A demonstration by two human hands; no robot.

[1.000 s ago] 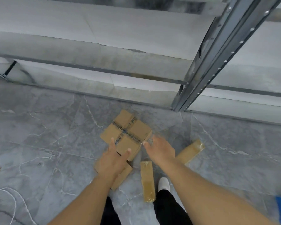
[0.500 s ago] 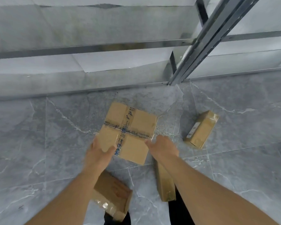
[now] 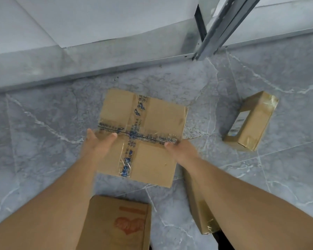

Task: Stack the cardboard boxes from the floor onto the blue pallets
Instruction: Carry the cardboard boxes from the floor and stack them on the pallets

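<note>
Both hands gripped a square taped box (image 3: 143,134) over the grey floor (image 3: 43,141): the left hand (image 3: 98,147) clamped its left edge, thumb on top, and the right hand (image 3: 183,150) its right edge. 3 other boxes lay nearby: 1 at far right (image 3: 251,121), 1 near (image 3: 116,224), 1 under the right forearm (image 3: 199,210).

Floor (image 3: 43,159): grey marble-look tiles with white veining, thin grout lines crossing on the diagonal, surface slightly glossy. Far edge of floor meets a low grey ledge (image 3: 79,69) running left to right, rising toward the right. Behind the ledge, pale white wall panels (image 3: 98,18) with a diagonal seam at far left. Far right: a galvanised metal upright (image 3: 222,24) leans across the corner, its foot resting at the ledge, small holes visible along a horizontal metal strip (image 3: 170,59) at its base. Light is even, diffuse, no hard shadows.
</note>
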